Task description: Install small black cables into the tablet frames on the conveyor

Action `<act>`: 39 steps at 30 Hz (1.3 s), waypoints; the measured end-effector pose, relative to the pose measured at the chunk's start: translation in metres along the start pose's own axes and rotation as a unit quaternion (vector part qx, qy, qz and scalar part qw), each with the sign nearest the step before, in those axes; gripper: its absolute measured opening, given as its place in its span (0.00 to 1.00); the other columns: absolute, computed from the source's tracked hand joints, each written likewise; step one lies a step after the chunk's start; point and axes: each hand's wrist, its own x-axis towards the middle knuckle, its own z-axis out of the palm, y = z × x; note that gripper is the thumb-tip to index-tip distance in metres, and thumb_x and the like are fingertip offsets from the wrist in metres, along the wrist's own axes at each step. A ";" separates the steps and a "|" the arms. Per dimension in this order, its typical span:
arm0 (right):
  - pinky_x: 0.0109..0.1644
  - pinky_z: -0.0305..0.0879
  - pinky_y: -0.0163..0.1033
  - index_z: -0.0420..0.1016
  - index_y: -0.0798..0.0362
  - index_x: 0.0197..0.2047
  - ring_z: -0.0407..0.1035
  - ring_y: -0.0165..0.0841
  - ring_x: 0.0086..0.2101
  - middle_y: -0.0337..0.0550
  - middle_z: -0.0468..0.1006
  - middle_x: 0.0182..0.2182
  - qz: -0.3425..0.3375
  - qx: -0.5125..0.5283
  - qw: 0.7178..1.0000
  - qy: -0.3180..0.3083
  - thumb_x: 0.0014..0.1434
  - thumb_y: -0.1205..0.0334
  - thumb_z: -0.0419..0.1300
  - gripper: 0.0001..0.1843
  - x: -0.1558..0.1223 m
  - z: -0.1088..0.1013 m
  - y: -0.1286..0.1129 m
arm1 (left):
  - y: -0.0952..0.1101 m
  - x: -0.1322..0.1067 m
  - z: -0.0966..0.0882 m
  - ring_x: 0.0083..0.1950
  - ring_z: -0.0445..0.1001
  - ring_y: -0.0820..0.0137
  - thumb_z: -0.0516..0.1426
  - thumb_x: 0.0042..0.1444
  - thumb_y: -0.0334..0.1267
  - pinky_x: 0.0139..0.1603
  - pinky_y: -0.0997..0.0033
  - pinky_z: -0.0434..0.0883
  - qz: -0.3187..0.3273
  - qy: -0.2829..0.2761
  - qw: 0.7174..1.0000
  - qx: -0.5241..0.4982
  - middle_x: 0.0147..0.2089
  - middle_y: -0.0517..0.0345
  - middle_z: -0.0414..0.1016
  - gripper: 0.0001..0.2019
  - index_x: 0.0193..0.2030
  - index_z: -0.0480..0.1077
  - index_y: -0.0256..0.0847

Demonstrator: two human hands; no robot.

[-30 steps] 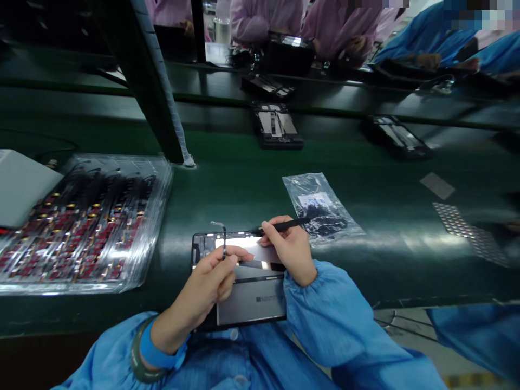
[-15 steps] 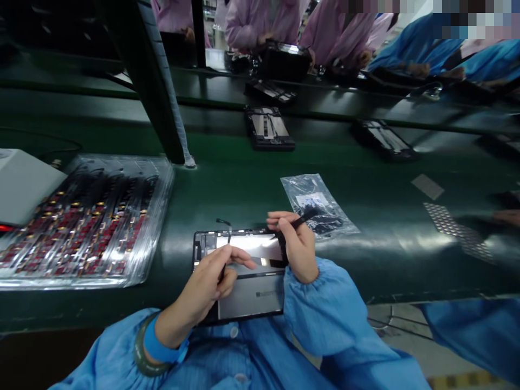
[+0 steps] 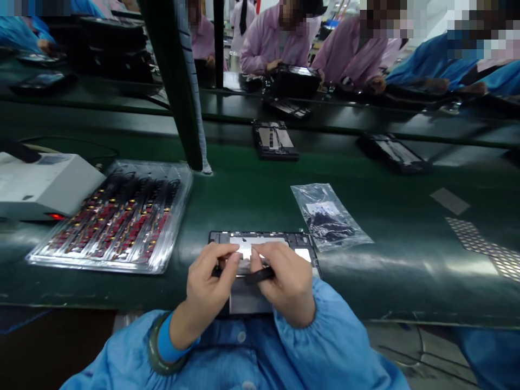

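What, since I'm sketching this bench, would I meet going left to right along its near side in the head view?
White box, clear plastic tray, left hand, right hand, clear plastic bag, silver dotted sheet.

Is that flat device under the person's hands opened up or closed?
Opened up: the flat device has its silvery inner panels lying bare, with no cover over them.
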 end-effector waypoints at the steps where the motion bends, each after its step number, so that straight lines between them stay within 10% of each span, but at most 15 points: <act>1: 0.33 0.67 0.39 0.74 0.51 0.38 0.73 0.36 0.30 0.46 0.79 0.30 -0.042 -0.030 0.999 -0.016 0.60 0.69 0.55 0.08 -0.001 -0.001 -0.002 | -0.001 -0.001 0.000 0.29 0.69 0.72 0.59 0.56 0.37 0.33 0.73 0.66 -0.001 0.009 1.000 0.017 0.30 0.58 0.74 0.05 0.37 0.75 0.42; 8: 0.30 0.64 0.37 0.75 0.57 0.37 0.70 0.34 0.28 0.47 0.79 0.29 -0.127 -0.048 0.990 -0.049 0.61 0.72 0.55 0.07 -0.008 -0.001 -0.007 | -0.004 -0.006 0.003 0.21 0.63 0.78 0.57 0.55 0.35 0.23 0.79 0.63 -0.016 0.006 1.000 0.009 0.24 0.63 0.70 0.05 0.34 0.74 0.38; 13: 0.31 0.64 0.35 0.74 0.54 0.30 0.69 0.30 0.26 0.41 0.76 0.24 0.049 0.151 0.985 -0.063 0.60 0.68 0.57 0.07 -0.012 -0.001 0.002 | 0.000 0.002 0.003 0.20 0.60 0.79 0.57 0.50 0.37 0.21 0.81 0.59 -0.118 -0.030 0.990 -0.068 0.20 0.65 0.63 0.07 0.24 0.67 0.38; 20: 0.17 0.48 0.27 0.75 0.56 0.27 0.50 0.17 0.13 0.42 0.78 0.23 0.439 0.482 0.755 -0.069 0.54 0.52 0.65 0.15 -0.006 -0.014 0.020 | 0.001 0.019 -0.012 0.19 0.54 0.80 0.56 0.47 0.38 0.21 0.80 0.54 -0.212 -0.099 0.964 -0.130 0.17 0.69 0.57 0.07 0.24 0.63 0.39; 26: 0.13 0.40 0.24 0.76 0.57 0.29 0.48 0.16 0.14 0.37 0.73 0.21 0.490 0.505 0.710 0.010 0.45 0.53 0.71 0.16 0.008 -0.040 0.042 | 0.002 0.077 -0.066 0.28 0.67 0.74 0.54 0.49 0.36 0.31 0.75 0.63 -0.047 -0.063 0.980 0.184 0.26 0.63 0.69 0.04 0.30 0.68 0.39; 29: 0.12 0.42 0.23 0.76 0.56 0.31 0.51 0.18 0.15 0.35 0.71 0.21 0.491 0.493 0.716 0.052 0.42 0.55 0.72 0.17 0.009 -0.049 0.051 | -0.009 0.116 -0.091 0.34 0.69 0.70 0.53 0.53 0.35 0.36 0.71 0.64 0.079 0.012 0.899 0.431 0.31 0.59 0.70 0.05 0.33 0.69 0.40; 35: 0.13 0.46 0.23 0.76 0.55 0.33 0.53 0.19 0.16 0.36 0.72 0.22 0.473 0.425 0.768 0.076 0.42 0.52 0.73 0.19 0.000 -0.048 0.060 | -0.045 0.156 -0.105 0.44 0.68 0.57 0.51 0.57 0.31 0.44 0.55 0.66 0.214 -0.118 0.699 0.672 0.36 0.46 0.71 0.11 0.32 0.74 0.36; 39: 0.16 0.54 0.26 0.77 0.54 0.36 0.56 0.22 0.17 0.38 0.75 0.23 0.434 0.343 0.827 0.105 0.46 0.49 0.70 0.19 -0.008 -0.054 0.066 | -0.038 0.138 -0.106 0.53 0.66 0.53 0.52 0.55 0.27 0.61 0.41 0.54 0.247 -0.179 0.660 0.687 0.40 0.45 0.73 0.12 0.31 0.78 0.38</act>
